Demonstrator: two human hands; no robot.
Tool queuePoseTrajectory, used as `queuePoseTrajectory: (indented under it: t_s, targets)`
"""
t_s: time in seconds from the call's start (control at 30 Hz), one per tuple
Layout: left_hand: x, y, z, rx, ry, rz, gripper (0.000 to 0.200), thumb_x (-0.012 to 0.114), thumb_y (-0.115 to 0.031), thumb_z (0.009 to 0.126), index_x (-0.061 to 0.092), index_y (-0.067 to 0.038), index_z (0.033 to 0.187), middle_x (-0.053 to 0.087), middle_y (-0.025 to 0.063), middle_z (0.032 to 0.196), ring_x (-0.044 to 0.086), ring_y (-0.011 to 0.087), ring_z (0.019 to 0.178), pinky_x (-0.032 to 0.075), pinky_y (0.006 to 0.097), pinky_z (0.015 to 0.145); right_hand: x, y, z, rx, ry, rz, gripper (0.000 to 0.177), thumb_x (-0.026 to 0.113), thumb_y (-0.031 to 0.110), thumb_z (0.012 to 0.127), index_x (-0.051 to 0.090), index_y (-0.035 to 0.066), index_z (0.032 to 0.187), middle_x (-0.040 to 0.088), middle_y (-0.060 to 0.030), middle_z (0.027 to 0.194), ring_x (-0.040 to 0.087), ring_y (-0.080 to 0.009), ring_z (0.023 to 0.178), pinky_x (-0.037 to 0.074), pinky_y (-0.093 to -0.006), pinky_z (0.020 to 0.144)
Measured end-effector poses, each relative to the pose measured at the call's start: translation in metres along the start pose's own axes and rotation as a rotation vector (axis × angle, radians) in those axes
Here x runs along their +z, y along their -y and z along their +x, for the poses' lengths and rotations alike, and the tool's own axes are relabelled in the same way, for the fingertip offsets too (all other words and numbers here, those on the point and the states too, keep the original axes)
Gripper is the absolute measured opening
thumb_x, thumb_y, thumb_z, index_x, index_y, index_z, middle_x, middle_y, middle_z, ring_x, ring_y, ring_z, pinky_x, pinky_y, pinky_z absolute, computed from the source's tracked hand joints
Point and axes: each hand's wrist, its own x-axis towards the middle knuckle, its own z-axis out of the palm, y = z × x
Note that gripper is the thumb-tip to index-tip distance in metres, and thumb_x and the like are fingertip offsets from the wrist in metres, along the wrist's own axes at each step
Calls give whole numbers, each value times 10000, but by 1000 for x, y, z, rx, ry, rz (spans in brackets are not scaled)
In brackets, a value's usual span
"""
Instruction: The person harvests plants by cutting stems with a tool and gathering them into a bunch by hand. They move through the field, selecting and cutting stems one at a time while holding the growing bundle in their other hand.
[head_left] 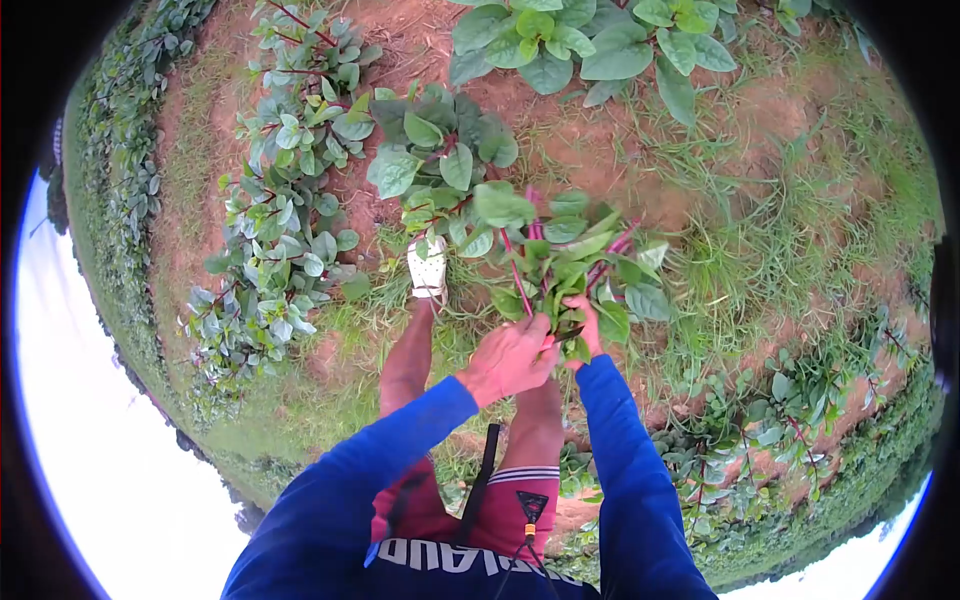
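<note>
My right hand [587,326] is closed around a bunch of Malabar spinach [575,245], with broad green leaves and purple-red stems fanning out above it. Just to its left, my left hand [511,358] is closed, its fingertips close against the lower end of the bunch. A small dark blade [569,335], apparently a knife, sticks out from the left fingers toward the right hand. One red stem [516,272] runs down to the left fingertips; whether they pinch it too is hard to tell. The knife's handle is mostly hidden in the hand.
A leafy plant [440,150] grows just ahead of my white shoe [428,268]. A row of red-stemmed plants [290,230] runs along the left, and more large-leaved plants [610,45] stand at the top. Grass [740,270] and reddish soil lie to the right.
</note>
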Motion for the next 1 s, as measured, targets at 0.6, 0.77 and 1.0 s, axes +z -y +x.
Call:
queuePoseTrajectory:
  t_s: [0.6,0.77,1.0]
  targets:
    - [-58,177,156,-290,11,-112,559,482,-512,937,581,-19,1182,653,193,1036,654,351,927,526,431,776,35,-10,5,228,408,292,334,557,360,749,507,98,949,426,-76,694,408,-230,625,363,-360,598]
    - [-10,237,196,-895,512,-558,638,535,-626,871,618,-32,1087,574,128,611,493,209,406,397,383,392,17,-6,11,261,431,251,376,548,391,733,490,81,938,431,-86,664,429,-237,616,348,-366,604]
    - [-29,110,83,-749,-92,-793,411,430,-498,989,555,-107,984,470,-8,612,384,78,416,306,257,346,-20,-3,-52,269,353,217,445,514,418,751,481,57,1008,464,-117,722,444,-260,648,369,-387,661]
